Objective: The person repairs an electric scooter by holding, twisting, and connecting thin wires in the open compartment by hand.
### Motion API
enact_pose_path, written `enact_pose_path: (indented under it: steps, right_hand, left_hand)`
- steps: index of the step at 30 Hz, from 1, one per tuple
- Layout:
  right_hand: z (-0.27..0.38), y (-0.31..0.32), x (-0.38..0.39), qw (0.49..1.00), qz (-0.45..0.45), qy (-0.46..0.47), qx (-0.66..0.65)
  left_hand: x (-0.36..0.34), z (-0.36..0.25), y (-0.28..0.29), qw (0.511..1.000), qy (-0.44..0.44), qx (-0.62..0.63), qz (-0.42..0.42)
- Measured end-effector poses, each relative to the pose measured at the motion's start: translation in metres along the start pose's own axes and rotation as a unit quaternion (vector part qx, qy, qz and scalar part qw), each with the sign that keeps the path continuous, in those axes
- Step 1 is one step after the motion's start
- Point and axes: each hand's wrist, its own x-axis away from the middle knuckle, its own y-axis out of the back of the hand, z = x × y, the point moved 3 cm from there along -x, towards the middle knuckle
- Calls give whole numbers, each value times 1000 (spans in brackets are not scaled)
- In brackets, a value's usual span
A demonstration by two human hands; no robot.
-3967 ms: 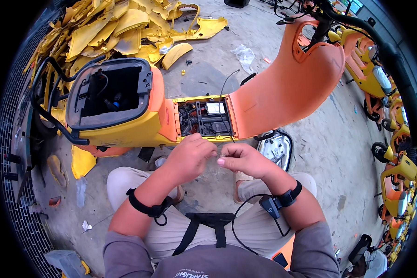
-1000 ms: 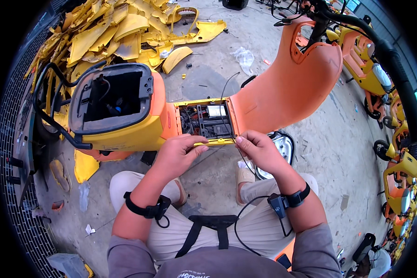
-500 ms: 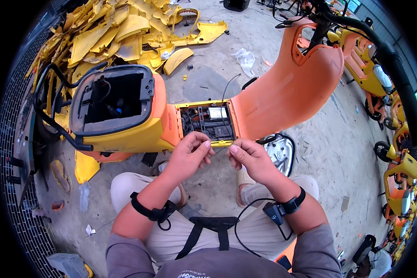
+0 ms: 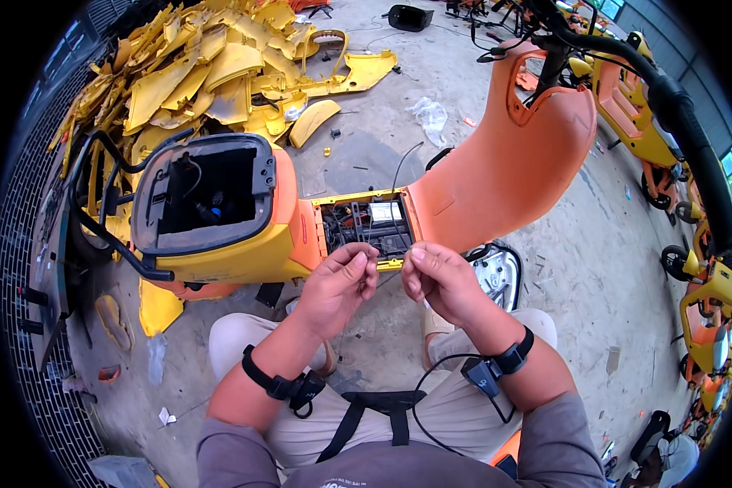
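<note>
My left hand point(image 4: 333, 286) is closed in a pinch, thumb against curled fingers, in front of the near edge of an open scooter floor compartment point(image 4: 327, 236). A faint thin line shows near these fingers; I cannot make out what it is. My right hand point(image 4: 441, 281) is also pinched, beside the compartment's near right corner, apart from the left hand. Anything between its fingers is too small to tell. Inside the compartment lie dark wiring and a silver box point(image 4: 385, 212). A thin black cable point(image 4: 398, 170) rises out of it past the far edge.
The scooter's orange front panel point(image 4: 496, 163) rises to the right, below black handlebars point(image 4: 667, 89). Its yellow seat base point(image 4: 220, 264) with an open black bin stands left. Yellow panels point(image 4: 228, 69) are heaped at the far left. Parked scooters point(image 4: 712, 293) line the right.
My view has shifted slightly, and the scooter appears a little lower and further right. Both hands stay pinched, and the left fingers have turned slightly.
</note>
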Motion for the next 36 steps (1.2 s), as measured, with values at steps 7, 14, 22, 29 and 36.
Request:
enact_pose_path:
  steps: [7, 14, 22, 29, 36]
  right_hand:
    - [10, -3, -2, 999, -36, 24, 6]
    - [19, -2, -4, 990, -65, 63, 104]
    - [40, -25, -1, 755, -31, 310, 577]
    - [28, -38, 15, 539, 90, 342, 765]
    - [12, -42, 20, 461, 110, 350, 808]
  left_hand:
    - [-1, 4, 4, 999, -6, -12, 35]
    - [-2, 6, 1, 995, -7, -96, -12]
    - [-8, 8, 8, 972, 28, -216, -85]
    - [-5, -3, 22, 988, 15, -64, -141]
    - [0, -10, 19, 955, -74, -230, -170]
